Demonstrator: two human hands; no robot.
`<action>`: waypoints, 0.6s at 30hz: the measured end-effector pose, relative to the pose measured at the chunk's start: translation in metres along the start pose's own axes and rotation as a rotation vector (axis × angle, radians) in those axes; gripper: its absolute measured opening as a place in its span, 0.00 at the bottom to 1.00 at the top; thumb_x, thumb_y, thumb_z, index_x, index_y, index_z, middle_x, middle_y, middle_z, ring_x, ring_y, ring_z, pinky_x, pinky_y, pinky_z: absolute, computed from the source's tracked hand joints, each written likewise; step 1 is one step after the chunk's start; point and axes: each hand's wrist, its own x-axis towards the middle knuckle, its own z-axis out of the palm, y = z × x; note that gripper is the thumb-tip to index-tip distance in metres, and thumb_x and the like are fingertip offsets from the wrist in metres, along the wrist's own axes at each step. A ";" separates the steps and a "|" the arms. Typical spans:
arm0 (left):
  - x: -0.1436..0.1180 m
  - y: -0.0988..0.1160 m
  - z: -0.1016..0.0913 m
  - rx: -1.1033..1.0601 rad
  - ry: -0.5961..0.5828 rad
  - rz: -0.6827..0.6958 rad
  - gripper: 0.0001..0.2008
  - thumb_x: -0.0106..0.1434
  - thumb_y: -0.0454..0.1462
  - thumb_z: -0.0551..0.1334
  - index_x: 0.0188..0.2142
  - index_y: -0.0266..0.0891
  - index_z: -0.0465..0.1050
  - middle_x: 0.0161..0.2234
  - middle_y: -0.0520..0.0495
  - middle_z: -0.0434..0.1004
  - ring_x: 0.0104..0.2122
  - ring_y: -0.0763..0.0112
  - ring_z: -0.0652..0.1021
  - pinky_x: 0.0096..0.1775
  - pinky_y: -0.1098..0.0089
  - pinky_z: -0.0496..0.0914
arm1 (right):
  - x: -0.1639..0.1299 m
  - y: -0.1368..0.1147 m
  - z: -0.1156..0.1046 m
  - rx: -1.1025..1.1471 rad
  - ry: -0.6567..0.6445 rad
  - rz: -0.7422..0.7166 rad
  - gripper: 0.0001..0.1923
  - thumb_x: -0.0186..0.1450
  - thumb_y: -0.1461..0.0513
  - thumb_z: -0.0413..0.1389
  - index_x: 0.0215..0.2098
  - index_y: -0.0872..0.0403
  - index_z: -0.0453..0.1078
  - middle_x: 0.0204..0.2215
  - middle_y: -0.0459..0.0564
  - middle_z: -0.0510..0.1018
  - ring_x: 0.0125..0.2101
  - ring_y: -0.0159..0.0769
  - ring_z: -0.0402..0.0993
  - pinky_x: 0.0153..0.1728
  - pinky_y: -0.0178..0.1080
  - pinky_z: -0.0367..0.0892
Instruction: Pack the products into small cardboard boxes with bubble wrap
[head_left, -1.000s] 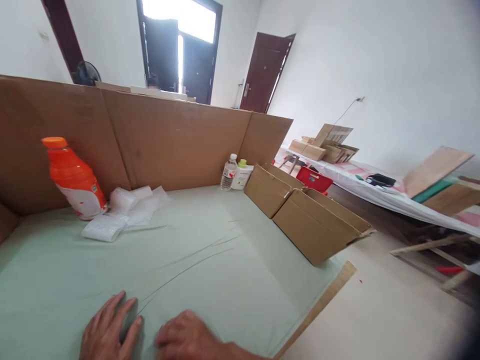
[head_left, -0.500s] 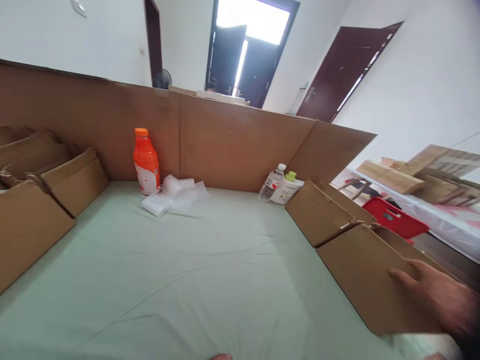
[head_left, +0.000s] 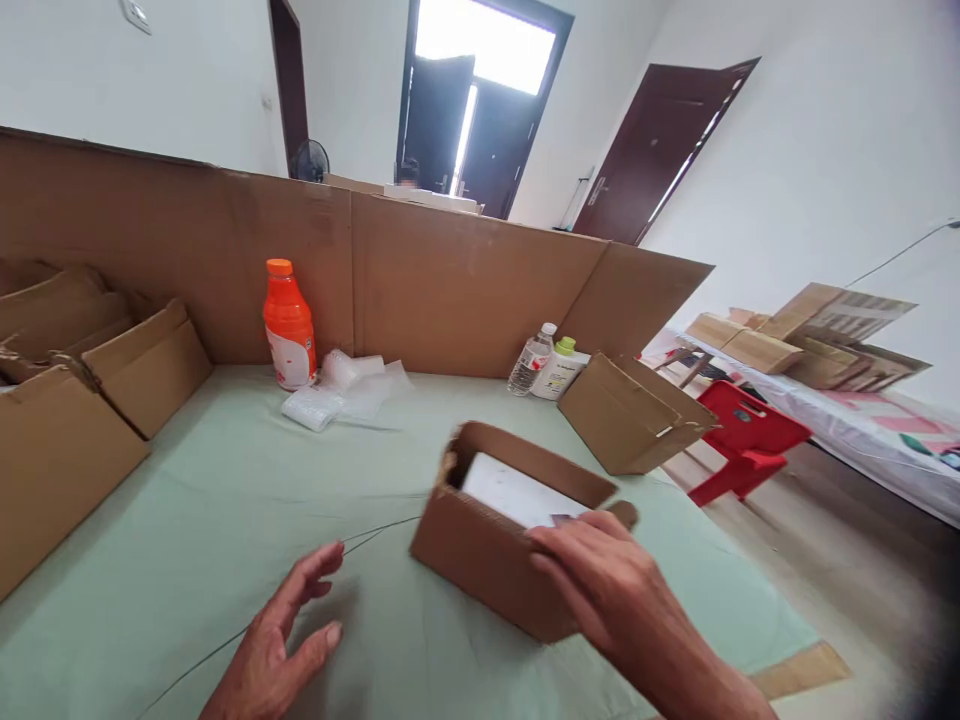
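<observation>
My right hand [head_left: 607,575] grips the near wall of an open cardboard box [head_left: 480,555], fingers over its top edge and thumb on the outer side. Inside the box lies a flat white item [head_left: 517,490], and a small dark patch shows by my fingertips. The box sits tilted at an angle over the green cloth. To its left, my left hand [head_left: 281,640] hovers above the cloth with fingers apart, holding nothing and not touching the box.
A cardboard box [head_left: 622,415] stands at the right edge, near a clear water bottle [head_left: 531,360] and a white bottle with a green cap [head_left: 562,372]. At back left are an orange bottle [head_left: 289,330] and bubble wrap [head_left: 337,390]. More cardboard boxes [head_left: 67,450] stand left.
The box at the right front has been pulled to the middle of the cloth by my right hand, showing its white content. My left hand has come up into view.
</observation>
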 end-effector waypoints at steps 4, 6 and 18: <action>-0.003 0.000 -0.021 0.082 0.092 -0.012 0.37 0.62 0.52 0.63 0.68 0.47 0.58 0.66 0.40 0.64 0.60 0.48 0.72 0.56 0.53 0.73 | 0.020 -0.032 0.004 0.133 0.113 -0.024 0.15 0.65 0.47 0.57 0.39 0.43 0.81 0.35 0.50 0.84 0.37 0.44 0.79 0.50 0.51 0.69; -0.007 -0.005 -0.030 0.103 0.112 -0.035 0.37 0.62 0.51 0.63 0.68 0.48 0.57 0.67 0.40 0.63 0.60 0.48 0.72 0.54 0.53 0.74 | 0.020 -0.016 0.008 0.161 0.308 0.125 0.16 0.63 0.46 0.58 0.40 0.44 0.80 0.37 0.51 0.84 0.40 0.45 0.79 0.50 0.50 0.70; 0.016 -0.015 -0.007 0.063 0.146 -0.056 0.36 0.59 0.41 0.63 0.66 0.39 0.59 0.64 0.34 0.67 0.61 0.48 0.71 0.61 0.49 0.67 | -0.041 0.031 0.152 0.731 0.070 0.789 0.31 0.62 0.38 0.53 0.47 0.50 0.80 0.43 0.54 0.83 0.40 0.48 0.79 0.46 0.48 0.75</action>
